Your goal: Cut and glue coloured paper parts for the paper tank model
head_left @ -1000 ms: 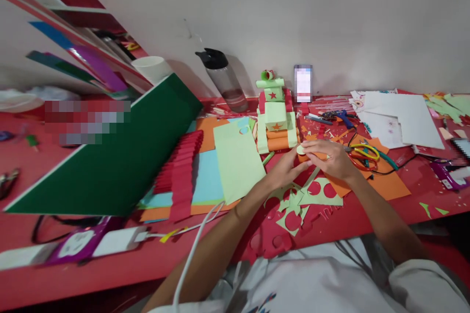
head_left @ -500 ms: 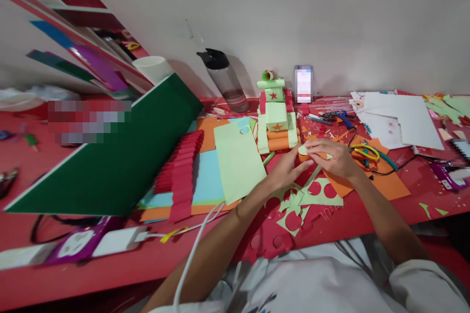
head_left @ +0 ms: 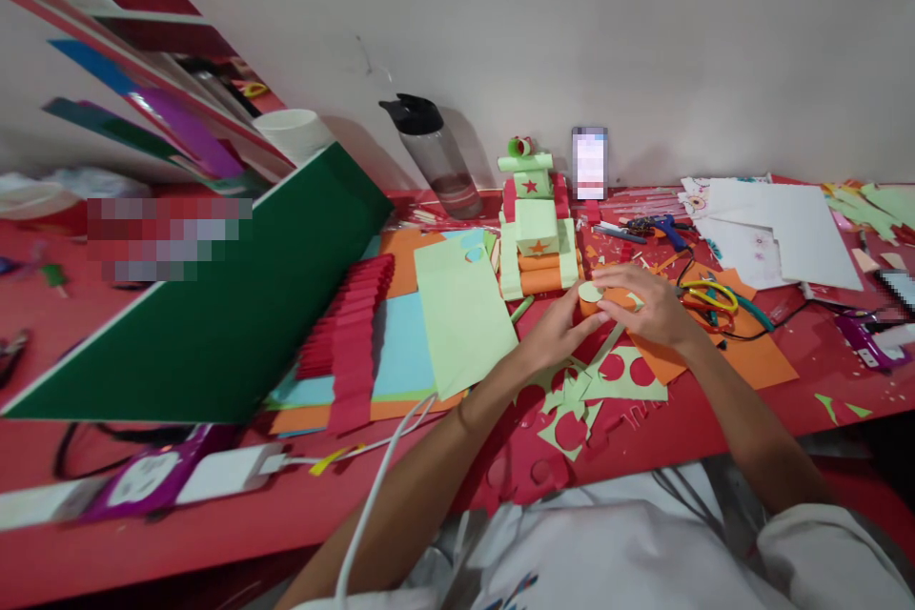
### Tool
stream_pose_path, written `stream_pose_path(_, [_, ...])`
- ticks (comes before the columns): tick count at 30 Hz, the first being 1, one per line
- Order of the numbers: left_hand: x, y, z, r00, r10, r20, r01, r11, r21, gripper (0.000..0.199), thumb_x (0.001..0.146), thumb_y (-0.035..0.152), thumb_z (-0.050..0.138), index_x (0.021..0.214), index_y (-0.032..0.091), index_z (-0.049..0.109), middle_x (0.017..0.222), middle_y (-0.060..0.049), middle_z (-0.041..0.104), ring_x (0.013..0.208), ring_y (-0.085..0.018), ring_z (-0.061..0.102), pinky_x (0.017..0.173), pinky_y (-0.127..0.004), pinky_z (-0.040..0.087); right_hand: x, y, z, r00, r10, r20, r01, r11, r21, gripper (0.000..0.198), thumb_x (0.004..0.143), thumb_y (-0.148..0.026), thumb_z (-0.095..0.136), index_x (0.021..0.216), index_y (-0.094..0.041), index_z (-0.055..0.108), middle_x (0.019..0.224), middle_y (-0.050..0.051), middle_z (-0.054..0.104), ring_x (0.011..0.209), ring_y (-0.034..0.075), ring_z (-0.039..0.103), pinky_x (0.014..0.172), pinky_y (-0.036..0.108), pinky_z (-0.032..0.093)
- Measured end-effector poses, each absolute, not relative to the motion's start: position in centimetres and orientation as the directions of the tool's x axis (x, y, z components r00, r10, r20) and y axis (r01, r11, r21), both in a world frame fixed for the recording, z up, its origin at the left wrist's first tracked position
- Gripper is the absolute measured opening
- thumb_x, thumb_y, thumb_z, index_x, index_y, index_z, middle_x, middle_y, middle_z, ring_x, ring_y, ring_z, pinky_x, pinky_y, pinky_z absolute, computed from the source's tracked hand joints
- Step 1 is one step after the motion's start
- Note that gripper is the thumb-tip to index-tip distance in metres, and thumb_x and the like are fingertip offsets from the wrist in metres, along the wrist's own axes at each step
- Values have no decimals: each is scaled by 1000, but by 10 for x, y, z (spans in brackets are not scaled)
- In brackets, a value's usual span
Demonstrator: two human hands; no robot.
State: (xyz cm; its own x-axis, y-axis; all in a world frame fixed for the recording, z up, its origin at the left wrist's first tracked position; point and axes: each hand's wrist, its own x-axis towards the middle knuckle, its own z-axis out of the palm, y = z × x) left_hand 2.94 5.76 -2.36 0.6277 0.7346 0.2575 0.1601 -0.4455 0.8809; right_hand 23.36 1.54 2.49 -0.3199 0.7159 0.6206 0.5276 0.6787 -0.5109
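Observation:
Between my two hands is an orange paper roll with a light green paper disc on its near end. My left hand grips the roll from the left, fingers and thumb closed around its side. My right hand is closed over the roll from the right, its fingertips beside the disc and its thumb below. Just behind them stands a light green paper model with red and orange stars and orange rolls at its base. Light green paper scraps with round holes lie below my hands.
A light green sheet and a pleated red strip lie to the left, near a leaning green board. A bottle and phone stand by the wall. Scissors, a blue glue gun and orange paper lie right.
My right fingertips have shifted slightly off the green disc, so more of it shows. The roll stays in both hands at nearly the same place.

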Motion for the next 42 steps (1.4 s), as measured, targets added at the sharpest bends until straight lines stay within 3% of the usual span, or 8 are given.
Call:
stream_pose_path(15, [30,57,-24,621,733,277,172,-472,864,43,103,47,55,133,16,58,140,-15,68,129,-30,66,112,-45,53,231,19,17,-384,659,647,531,731,-429,20,104,-22,65,116,-26,80,127,8,78,115,24,75,102,42,62])
stream_pose_path(24, [29,57,-26,621,735,272,178,-470,864,48,104,48,54,140,17,55,141,-14,68,129,-30,66,112,-44,53,232,18,18,-321,675,664,517,712,-474,25,100,-25,71,124,-28,77,128,8,78,117,25,74,104,43,60])
stream_pose_path(42, [29,57,-26,625,730,277,185,-483,856,48,104,47,54,139,16,57,138,-15,70,125,-30,67,108,-44,54,226,17,18,-277,754,596,531,637,-559,14,100,-29,71,111,-26,79,123,8,79,113,23,75,104,42,60])
